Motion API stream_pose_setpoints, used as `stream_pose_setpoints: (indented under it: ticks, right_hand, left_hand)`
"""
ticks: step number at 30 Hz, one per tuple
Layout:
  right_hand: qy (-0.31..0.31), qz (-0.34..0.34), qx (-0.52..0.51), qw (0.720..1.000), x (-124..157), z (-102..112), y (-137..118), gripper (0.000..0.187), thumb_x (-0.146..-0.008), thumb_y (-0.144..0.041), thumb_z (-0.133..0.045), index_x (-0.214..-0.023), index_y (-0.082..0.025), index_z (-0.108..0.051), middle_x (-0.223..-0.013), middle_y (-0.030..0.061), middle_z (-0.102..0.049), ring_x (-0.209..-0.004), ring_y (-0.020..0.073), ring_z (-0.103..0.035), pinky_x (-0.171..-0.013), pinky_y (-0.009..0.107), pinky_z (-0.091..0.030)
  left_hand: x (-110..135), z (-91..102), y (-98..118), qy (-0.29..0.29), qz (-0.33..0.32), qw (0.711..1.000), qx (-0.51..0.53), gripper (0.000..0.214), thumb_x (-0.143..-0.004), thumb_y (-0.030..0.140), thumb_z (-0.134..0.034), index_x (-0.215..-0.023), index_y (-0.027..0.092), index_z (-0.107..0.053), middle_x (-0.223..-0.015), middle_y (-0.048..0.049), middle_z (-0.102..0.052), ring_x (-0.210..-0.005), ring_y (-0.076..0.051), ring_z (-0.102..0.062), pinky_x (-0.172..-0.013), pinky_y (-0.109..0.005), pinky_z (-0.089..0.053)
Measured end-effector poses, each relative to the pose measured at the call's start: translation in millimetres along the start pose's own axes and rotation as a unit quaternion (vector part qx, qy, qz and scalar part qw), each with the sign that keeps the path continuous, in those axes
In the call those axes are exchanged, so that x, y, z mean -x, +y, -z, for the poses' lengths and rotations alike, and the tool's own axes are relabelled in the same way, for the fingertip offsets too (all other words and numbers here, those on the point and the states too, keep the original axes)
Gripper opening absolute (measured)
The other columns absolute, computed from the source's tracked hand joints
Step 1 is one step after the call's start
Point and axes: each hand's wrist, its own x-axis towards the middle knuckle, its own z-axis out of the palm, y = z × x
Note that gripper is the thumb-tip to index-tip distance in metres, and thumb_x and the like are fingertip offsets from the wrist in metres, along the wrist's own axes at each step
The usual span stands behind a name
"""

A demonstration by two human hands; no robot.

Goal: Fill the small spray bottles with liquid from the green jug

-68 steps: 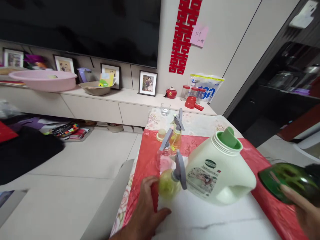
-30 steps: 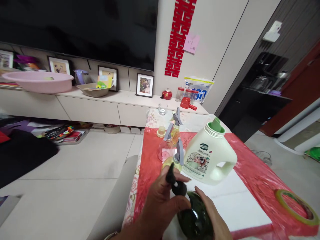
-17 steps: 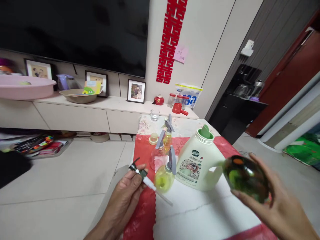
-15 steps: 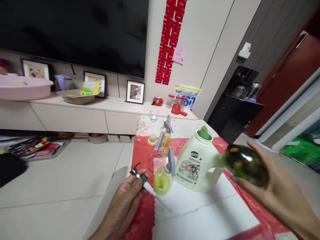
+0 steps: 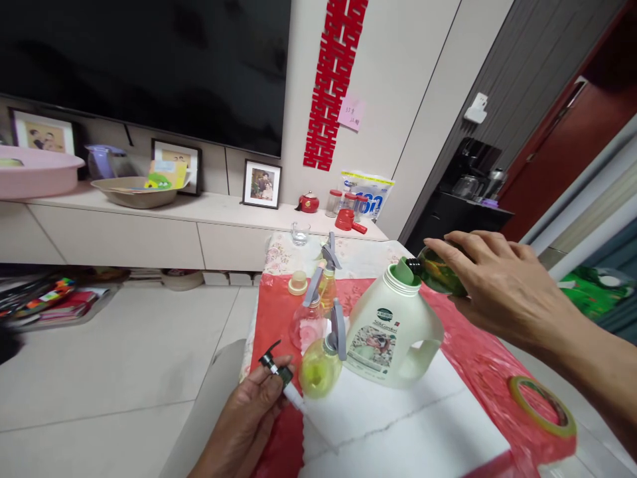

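Note:
My left hand (image 5: 256,405) is closed round a black pump dispenser top (image 5: 283,373), whose thin clear tube hangs over the white board. My right hand (image 5: 497,279) grips a dark green bottle (image 5: 442,271), tilted nearly sideways. Its black neck is at the green spout (image 5: 403,271) of a large pale green detergent jug (image 5: 395,325); whether liquid flows I cannot tell. Left of the jug stand a yellow-green spray bottle (image 5: 318,372), a pink spray bottle (image 5: 304,322) and an amber spray bottle (image 5: 327,285), all with grey trigger heads. Behind them sits a cream cap (image 5: 297,283).
The table has a red plastic cover (image 5: 271,312) and a white board (image 5: 398,425). A tape roll (image 5: 542,406) lies at the right edge. A glass cup (image 5: 300,232) stands at the back, before a low cabinet (image 5: 134,232) with a red scoop (image 5: 346,220) and jars.
My right hand has turned the green bottle over and brought its neck left to the jug's spout. The tape roll has come into view. My left hand still holds the pump top.

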Motion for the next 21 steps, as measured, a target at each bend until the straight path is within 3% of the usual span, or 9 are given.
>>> stream_pose_setpoints:
  ticks: [10,14,21]
  right_hand:
    - [-0.014,0.078,0.009,0.997,-16,17,-3,0.043,-0.099,-0.009,-0.040,-0.136,-0.026,-0.054,-0.142,0.0087,-0.041,-0.133,0.0342,-0.035,-0.102,0.056,-0.032]
    - [-0.015,0.102,0.031,0.994,-21,23,-7,0.042,-0.103,-0.008,-0.032,-0.133,-0.024,-0.056,-0.143,0.0101,-0.039,-0.136,0.0348,-0.032,-0.103,0.060,-0.032]
    - [0.013,0.141,0.037,0.989,-29,26,-9,0.045,-0.100,-0.003,-0.033,-0.135,-0.022,-0.055,-0.144,0.0111,-0.038,-0.140,0.0327,-0.028,-0.109,0.063,-0.029]
  left_hand:
    - [-2,-0.4,-4,0.000,0.015,1.000,-0.017,0.051,-0.058,0.042,-0.095,-0.102,0.022,-0.079,-0.097,-0.0036,-0.078,-0.086,-0.015,-0.069,-0.079,-0.021,-0.056]
    - [-3,2.9,-7,0.008,0.013,0.999,-0.034,0.051,-0.058,0.044,-0.094,-0.101,0.022,-0.079,-0.097,-0.0031,-0.078,-0.084,-0.016,-0.068,-0.077,-0.021,-0.055]
    - [-1,0.7,-8,-0.002,0.016,0.999,-0.032,0.053,-0.058,0.046,-0.094,-0.103,0.022,-0.078,-0.097,-0.0031,-0.076,-0.085,-0.015,-0.066,-0.078,-0.021,-0.054]
